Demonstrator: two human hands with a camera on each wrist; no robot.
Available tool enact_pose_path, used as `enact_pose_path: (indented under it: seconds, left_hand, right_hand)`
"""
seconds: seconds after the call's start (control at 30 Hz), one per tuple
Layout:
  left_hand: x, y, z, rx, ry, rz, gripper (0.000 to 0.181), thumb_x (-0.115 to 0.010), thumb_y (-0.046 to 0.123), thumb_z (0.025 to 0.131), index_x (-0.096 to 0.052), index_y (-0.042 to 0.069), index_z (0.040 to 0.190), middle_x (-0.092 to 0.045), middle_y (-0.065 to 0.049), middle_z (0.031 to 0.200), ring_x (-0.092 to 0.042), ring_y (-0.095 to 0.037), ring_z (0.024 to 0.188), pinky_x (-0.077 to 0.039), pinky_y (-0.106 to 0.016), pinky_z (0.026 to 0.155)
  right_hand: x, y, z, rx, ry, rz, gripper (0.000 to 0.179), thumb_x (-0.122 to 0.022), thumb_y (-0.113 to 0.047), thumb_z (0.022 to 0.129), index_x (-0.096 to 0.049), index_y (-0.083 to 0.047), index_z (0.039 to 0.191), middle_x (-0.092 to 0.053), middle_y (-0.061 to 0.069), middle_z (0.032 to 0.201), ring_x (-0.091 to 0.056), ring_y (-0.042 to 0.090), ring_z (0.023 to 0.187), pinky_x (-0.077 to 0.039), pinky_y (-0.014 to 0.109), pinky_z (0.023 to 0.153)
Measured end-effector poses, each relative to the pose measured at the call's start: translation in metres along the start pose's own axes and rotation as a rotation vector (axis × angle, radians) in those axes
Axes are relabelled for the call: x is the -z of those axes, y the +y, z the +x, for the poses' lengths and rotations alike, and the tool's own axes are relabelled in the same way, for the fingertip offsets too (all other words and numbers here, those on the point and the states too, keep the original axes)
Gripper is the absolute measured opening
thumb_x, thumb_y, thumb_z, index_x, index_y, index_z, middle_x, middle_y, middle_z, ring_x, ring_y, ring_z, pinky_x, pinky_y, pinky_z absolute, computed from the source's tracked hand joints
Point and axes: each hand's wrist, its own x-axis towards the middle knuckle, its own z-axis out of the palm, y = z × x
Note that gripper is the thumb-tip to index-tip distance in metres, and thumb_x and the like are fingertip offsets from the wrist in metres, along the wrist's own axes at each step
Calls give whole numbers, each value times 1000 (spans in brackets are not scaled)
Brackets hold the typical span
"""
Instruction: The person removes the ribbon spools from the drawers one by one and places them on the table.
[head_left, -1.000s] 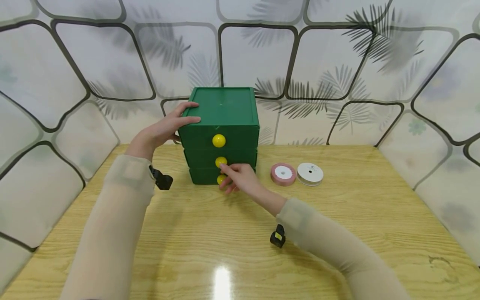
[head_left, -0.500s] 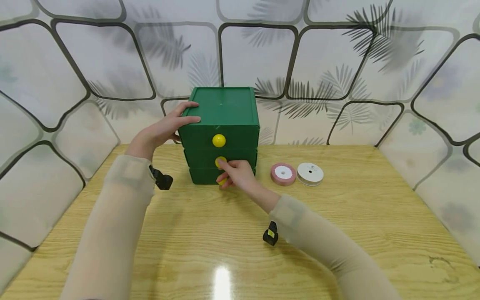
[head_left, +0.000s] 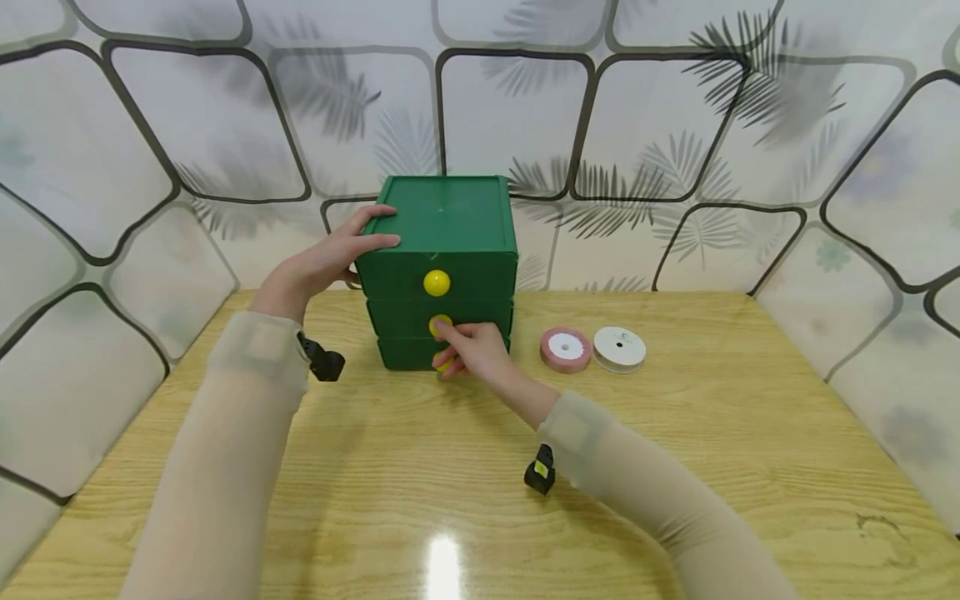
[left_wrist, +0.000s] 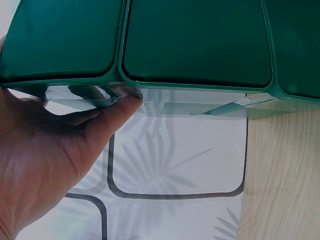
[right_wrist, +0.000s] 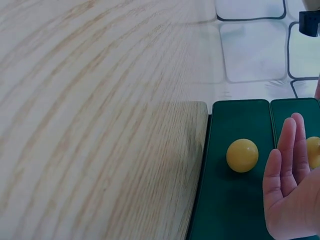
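At twelve o'clock in the head view, a drawer box is standing, the outspread left hand resting over its nine-o'clock edge, the right hand pinching its middle knob. Left-wrist view: the thumb is touching its side. Right-wrist view: straight fingers are showing.

Plastic drawers; glossy knobs; wooden table

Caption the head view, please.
Left hand rests on boxy green three-drawer cabinet; right hand touches its round yellow middle knob.
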Motion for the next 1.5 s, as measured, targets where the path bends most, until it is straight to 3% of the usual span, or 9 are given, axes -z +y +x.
enact_pose_path:
  seconds: [0.13, 0.33, 0.57, 0.7, 0.97, 1.5]
  left_hand:
    - [0, 0, 0, 0, -2, 1, 69, -51, 46, 98, -14, 30, 154, -6, -8, 159, -38, -38, 126, -37, -55, 89]
    - [0, 0, 0, 0, -2, 5, 69, -51, 46, 98, -14, 29, 154, -5, -8, 159, -37, -38, 127, -37, -54, 88]
    - [0, 0, 1, 6, -2, 5, 70, -52, 46, 98, -14, 30, 154, -2, -7, 159, -36, -39, 127, -36, -55, 89]
    - [1, -1, 1, 10, 3, 1, 70, -52, 46, 98, -14, 30, 154, -3, -8, 159, -37, -40, 127, -36, -57, 90]
    - [0, 0, 0, 12, 4, 5, 70, -52, 47, 98, -14, 30, 154, -4, -9, 159, -37, -39, 127, -37, -56, 90]
    - [0, 0, 1, 17, 7, 7, 72, -52, 47, 97, -13, 30, 154, -4, -10, 159, -35, -40, 128, -37, -55, 89]
  right_hand:
    - [0, 1, -1, -6, 4, 0, 48, -60, -44, 95, -72, 1, 105, -70, 6, 68, -66, 21, 56, -49, 43, 65]
    - [0, 2, -7, 8, -7, 6, 47, -62, -43, 95, -73, 2, 104, -69, 6, 66, -66, 23, 56, -52, 48, 72]
    - [-1, 3, -17, -9, -31, -16, 52, -61, -43, 95, -71, 8, 100, -70, 7, 67, -66, 25, 57, -51, 40, 65]
    - [-2, 3, -25, -26, -36, -26, 49, -63, -42, 94, -72, 5, 101, -70, 8, 67, -65, 21, 55, -52, 41, 67]
    - [-7, 3, -42, -30, -37, -13, 42, -64, -39, 94, -74, 1, 98, -68, 7, 63, -60, 14, 49, -45, 28, 54]
    - [-14, 4, -84, -60, -107, -5, 40, -64, -33, 95, -72, 5, 102, -65, 8, 60, -56, 15, 46, -54, 36, 57]
